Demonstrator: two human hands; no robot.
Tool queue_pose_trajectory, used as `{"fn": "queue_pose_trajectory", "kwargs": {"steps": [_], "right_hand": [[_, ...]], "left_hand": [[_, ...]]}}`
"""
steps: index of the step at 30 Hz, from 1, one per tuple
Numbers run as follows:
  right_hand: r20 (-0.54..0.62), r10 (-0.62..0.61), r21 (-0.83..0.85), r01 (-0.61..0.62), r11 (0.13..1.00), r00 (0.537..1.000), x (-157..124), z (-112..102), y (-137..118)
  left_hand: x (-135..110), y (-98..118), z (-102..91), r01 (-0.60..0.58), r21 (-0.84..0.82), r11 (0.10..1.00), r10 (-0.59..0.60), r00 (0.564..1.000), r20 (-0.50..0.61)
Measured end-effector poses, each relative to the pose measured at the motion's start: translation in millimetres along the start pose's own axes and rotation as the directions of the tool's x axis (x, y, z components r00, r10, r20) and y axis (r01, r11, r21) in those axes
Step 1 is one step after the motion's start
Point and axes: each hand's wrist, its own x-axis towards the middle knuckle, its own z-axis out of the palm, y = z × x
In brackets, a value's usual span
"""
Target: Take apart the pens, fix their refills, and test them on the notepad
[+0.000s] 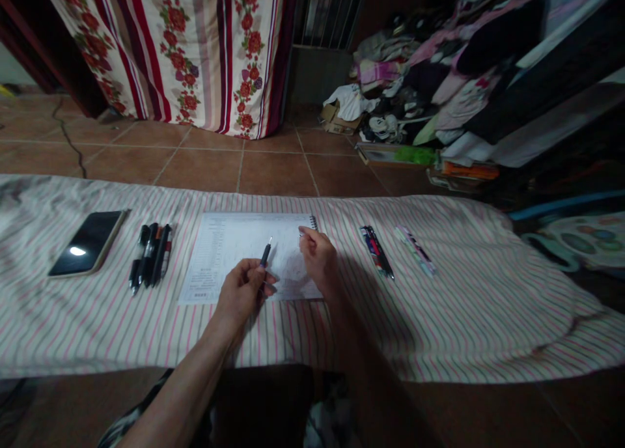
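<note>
My left hand (247, 285) is closed round a dark pen (266, 254), whose thin pale tip points up and away from me. Over the right part of a white printed sheet (209, 252) is my right hand (318, 256), thumb and fingers pinched together. A small shiny bit shows at those fingertips, too small to name. The sheet lies flat beneath both hands, with a black spiral binding (313, 223) at its far right corner. Left of it lies a group of several dark pens (152, 256). To the right rest several slim pens (377, 251) and a few pastel pens (416, 249).
A striped cloth (463, 305) covers the low surface before me. A smartphone (88, 243) lies at its left. Beyond are floor tiles (273, 174), a flowered curtain (205, 51) and a heap of clothes (415, 77). A pale blue chair-like object (576, 239) stands at the right.
</note>
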Motion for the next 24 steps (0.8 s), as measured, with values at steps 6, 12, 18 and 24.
{"fn": "queue_pose_trajectory", "kwargs": {"steps": [6,12,18,24], "right_hand": [[0.204,0.332,0.622,-0.384,0.683,0.921,2.6,-4.6,-13.3],[0.343,0.429,0.725,-0.526,0.445,0.836,0.6,-13.5,-27.1],[0.406,0.387,0.686,-0.556,0.469,0.828,-1.7,-17.5,-30.6],[0.41,0.368,0.7,-0.546,0.46,0.835,-1.9,-19.1,-30.6]], "left_hand": [[0.7,-2.0,4.3,-0.011,0.025,1.0,0.01,1.0,0.003],[2.6,-7.1,10.4,-0.024,0.035,0.999,0.023,0.999,0.034],[6.8,-12.8,15.6,-0.034,0.012,0.999,0.033,0.998,0.054],[9.2,-16.6,17.3,-0.059,0.049,0.997,0.056,0.996,0.069]]}}
